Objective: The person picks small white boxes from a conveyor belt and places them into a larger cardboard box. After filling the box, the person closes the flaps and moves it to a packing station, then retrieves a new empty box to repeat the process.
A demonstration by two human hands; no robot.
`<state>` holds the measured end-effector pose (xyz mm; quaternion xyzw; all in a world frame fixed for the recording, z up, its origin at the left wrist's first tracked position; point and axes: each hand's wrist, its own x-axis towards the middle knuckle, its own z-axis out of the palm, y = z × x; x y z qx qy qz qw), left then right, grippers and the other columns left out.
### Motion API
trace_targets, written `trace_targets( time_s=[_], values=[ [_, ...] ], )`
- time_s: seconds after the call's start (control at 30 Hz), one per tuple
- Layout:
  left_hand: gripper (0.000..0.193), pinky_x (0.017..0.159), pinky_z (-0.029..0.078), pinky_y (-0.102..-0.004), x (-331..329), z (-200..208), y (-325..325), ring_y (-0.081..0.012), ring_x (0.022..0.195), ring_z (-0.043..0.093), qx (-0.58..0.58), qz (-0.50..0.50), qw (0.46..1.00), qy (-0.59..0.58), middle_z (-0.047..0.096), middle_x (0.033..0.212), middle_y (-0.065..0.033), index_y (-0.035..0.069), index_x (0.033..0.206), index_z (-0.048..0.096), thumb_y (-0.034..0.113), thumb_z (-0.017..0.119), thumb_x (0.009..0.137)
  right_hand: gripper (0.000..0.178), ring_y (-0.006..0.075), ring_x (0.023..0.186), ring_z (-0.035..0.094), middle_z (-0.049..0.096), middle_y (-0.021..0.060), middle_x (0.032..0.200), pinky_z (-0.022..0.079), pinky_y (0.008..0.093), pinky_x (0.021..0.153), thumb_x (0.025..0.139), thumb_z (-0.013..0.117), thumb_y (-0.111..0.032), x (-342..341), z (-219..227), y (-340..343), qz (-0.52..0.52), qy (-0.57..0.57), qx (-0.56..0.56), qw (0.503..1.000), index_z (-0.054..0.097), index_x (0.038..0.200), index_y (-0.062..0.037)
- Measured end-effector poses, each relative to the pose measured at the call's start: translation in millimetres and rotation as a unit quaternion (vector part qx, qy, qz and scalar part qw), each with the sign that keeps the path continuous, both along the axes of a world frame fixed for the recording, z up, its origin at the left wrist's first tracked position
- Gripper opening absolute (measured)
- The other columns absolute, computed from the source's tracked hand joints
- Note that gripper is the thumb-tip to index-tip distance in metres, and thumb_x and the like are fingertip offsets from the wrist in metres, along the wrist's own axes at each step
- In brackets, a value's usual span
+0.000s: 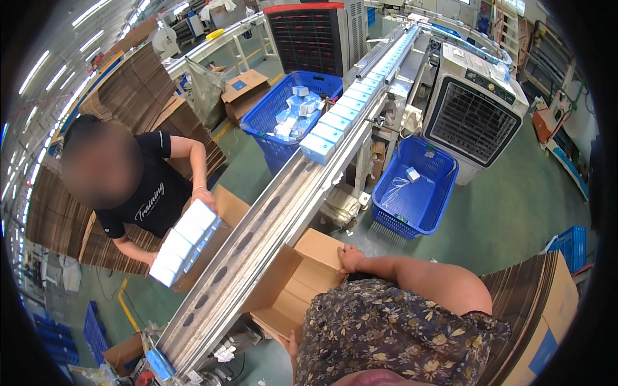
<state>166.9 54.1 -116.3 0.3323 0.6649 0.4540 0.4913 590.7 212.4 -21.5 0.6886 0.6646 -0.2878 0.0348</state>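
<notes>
An open cardboard box (297,293) sits between my body and the conveyor, its flaps spread and its inside bare. My right hand (351,258) grips the box's far right edge, fingers closed over the cardboard. Low on the near side, my left hand (293,346) holds the box's edge, partly hidden by my patterned top. Beside the box runs the conveyor (248,238), where a row of small white and blue cartons (318,148) stands farther up. Across it, a co-worker in a black shirt holds a block of similar cartons (183,244) over another cardboard box (230,204).
A blue basket (261,119) heaped with small cartons stands left of the conveyor. Another blue basket (441,193), holding one carton, is on the right by an air cooler (476,112). Stacks of flattened cardboard (537,309) rise at my right and behind the co-worker.
</notes>
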Motion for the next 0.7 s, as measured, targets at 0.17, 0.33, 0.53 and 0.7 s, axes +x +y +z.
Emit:
trace_targets(
  time_s=[0.17,0.33,0.53,0.7],
  values=[
    [0.091,0.11,0.036,-0.0402,5,1,2,-0.031,0.131,0.045,-0.001,-0.001,1.0,0.006,0.037,0.15,-0.0227,0.004,0.158,0.011,0.015,0.069,0.088,0.1,0.0422,0.122,0.047,0.048,0.0235,0.133,0.048,0.0473,0.1,0.072,0.078,-0.054,6,-5,-8,-0.004,0.006,0.024,1.0,0.038,0.145,-0.0002],
    [0.091,0.11,0.036,-0.0403,7,-2,10,-0.0312,0.131,0.044,0.001,-0.009,1.0,0.01,0.037,0.15,-0.0227,0.004,0.158,0.012,0.014,0.069,0.088,0.098,0.0414,0.123,0.047,0.048,0.0237,0.133,0.048,0.0469,0.1,0.073,0.077,-0.053,4,-5,-10,-0.011,-0.002,0.012,1.0,0.038,0.145,0.0006],
    [0.09,0.11,0.036,-0.0405,2,-5,18,-0.0315,0.131,0.044,0.003,-0.027,1.0,0.014,0.037,0.15,-0.0228,0.004,0.157,0.013,0.014,0.068,0.087,0.098,0.0409,0.125,0.046,0.047,0.0232,0.134,0.048,0.0458,0.101,0.074,0.077,-0.054,-3,12,-16,-0.018,0.011,0.022,1.0,0.038,0.145,0.0003],
    [0.09,0.11,0.035,-0.0406,-1,-3,23,-0.0317,0.131,0.044,0.007,-0.038,0.999,0.02,0.037,0.15,-0.0228,0.003,0.157,0.013,0.013,0.068,0.086,0.099,0.0405,0.125,0.046,0.047,0.0226,0.134,0.047,0.0456,0.101,0.074,0.077,-0.057,-5,10,-16,-0.037,-0.001,0.012,0.999,0.038,0.145,-0.0003]
  ],
)
